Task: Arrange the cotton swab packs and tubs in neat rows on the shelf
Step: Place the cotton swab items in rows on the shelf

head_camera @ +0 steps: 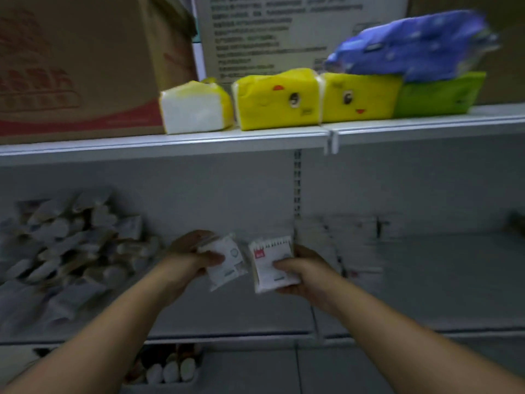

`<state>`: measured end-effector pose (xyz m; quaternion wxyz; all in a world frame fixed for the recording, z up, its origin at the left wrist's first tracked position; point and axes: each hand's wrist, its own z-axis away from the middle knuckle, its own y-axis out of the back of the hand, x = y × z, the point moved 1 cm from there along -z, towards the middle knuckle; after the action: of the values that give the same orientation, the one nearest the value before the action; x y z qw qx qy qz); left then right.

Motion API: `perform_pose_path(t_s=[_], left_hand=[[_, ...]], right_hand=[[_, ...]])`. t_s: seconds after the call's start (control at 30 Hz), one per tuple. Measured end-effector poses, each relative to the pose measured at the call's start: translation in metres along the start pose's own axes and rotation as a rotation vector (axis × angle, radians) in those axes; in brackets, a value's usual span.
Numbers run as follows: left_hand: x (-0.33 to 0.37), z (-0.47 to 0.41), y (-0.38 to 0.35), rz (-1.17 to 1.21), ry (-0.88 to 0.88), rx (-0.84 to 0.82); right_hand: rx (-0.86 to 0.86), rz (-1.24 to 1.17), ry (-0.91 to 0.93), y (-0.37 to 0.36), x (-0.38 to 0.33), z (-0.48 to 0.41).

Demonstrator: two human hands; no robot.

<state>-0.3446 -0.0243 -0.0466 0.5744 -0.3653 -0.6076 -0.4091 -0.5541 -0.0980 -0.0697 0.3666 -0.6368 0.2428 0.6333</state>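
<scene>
Your left hand (196,253) grips a white swab pack (224,264), your right hand (304,270) a red-labelled pack (271,264), both above the lower shelf (227,314). Blur smears their print and the heaped packs (62,257) left.

blurred heap of packs (65,260) at left, perhaps swabs, carton (71,66) cut off by frame edge

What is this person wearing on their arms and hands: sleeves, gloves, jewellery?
Nothing visible. The left hand and right hand are ungloved; the left forearm and right forearm are bare to the frame edge, with no sleeve, watch or bracelet. Blur could hide a thin ring.
</scene>
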Motion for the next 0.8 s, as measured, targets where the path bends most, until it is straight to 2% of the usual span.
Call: perform_pose_path(t_s=[0.3,0.43,0.53,0.67,0.8], left_hand=[[-0.002,0.001,-0.118,-0.029,-0.051,-0.033],[-0.035,0.008,-0.146,-0.201,-0.072,0.025],[-0.062,0.018,-0.165,-0.204,-0.078,0.010],[-0.079,0.018,-0.175,-0.237,-0.190,0.087],[-0.089,0.013,-0.177,-0.190,-0.150,0.091]], right_hand=[[0.391,-0.071,0.116,0.125,-0.018,0.060],[0.516,0.199,0.126,0.152,0.004,0.074],[0.542,0.350,0.081,0.158,0.029,0.074],[0.542,0.547,-0.004,0.160,0.051,0.065],[0.596,0.769,0.003,0.161,0.063,0.053]])
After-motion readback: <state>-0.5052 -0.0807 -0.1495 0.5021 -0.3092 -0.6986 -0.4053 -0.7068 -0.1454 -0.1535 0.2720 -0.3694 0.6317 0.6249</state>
